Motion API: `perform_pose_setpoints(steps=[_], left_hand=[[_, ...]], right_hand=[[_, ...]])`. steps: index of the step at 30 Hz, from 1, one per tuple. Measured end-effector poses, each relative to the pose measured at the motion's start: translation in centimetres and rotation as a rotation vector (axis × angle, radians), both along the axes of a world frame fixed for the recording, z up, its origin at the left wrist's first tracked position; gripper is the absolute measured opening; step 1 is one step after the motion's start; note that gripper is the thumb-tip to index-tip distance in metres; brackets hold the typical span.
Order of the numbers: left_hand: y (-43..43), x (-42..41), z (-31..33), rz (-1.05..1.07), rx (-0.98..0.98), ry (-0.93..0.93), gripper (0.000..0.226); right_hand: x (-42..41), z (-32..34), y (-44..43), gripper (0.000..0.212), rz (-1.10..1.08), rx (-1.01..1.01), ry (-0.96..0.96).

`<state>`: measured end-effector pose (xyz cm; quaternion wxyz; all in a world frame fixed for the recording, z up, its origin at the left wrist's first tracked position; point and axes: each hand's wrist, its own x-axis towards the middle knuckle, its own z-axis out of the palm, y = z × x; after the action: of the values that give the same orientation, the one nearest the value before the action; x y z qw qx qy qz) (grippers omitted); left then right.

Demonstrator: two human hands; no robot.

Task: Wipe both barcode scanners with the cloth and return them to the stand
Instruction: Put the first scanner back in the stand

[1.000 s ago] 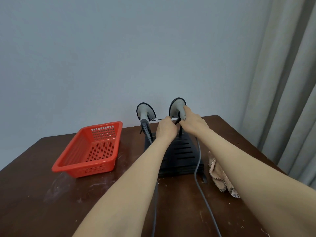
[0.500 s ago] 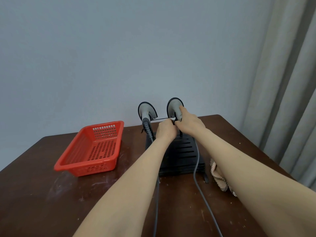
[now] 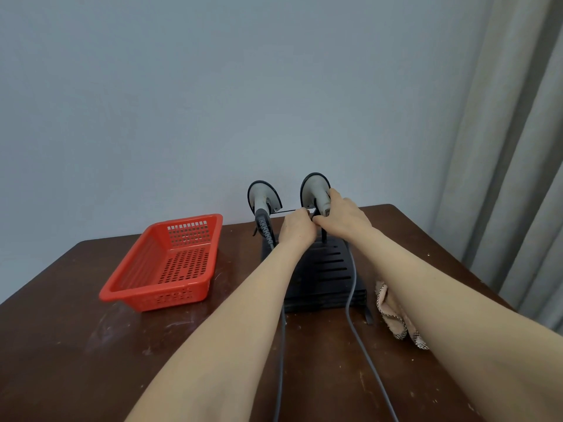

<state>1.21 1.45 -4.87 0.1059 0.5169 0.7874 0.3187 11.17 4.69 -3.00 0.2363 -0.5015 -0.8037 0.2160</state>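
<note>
Right hand (image 3: 344,222) — scanner (image 3: 313,190) — nearer left hand (image 3: 297,229)

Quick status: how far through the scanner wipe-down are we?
Done: the left scanner sits on the stand, untouched. In hand: the right hand grips the right scanner at the stand; the left hand curls beside it. Left: unclear; the cloth lies unheld on the table, so I cannot tell whether wiping happened.
</note>
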Motion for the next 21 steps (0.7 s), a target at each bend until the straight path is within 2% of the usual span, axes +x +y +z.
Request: perform_pose_setpoints(steps=[14, 21], left_hand=[[-2.2, -0.3, 2.7, 0.021, 0.019, 0.084, 0.039], [-4.3, -0.9, 5.3, 0.021, 0.172, 0.043, 0.050]], right_hand=[[-0.1, 0.9, -1.1, 0.066, -0.015, 0.039, -0.013], [0.3, 2.0, -2.5, 0.061, -0.032, 0.091, -0.029]])
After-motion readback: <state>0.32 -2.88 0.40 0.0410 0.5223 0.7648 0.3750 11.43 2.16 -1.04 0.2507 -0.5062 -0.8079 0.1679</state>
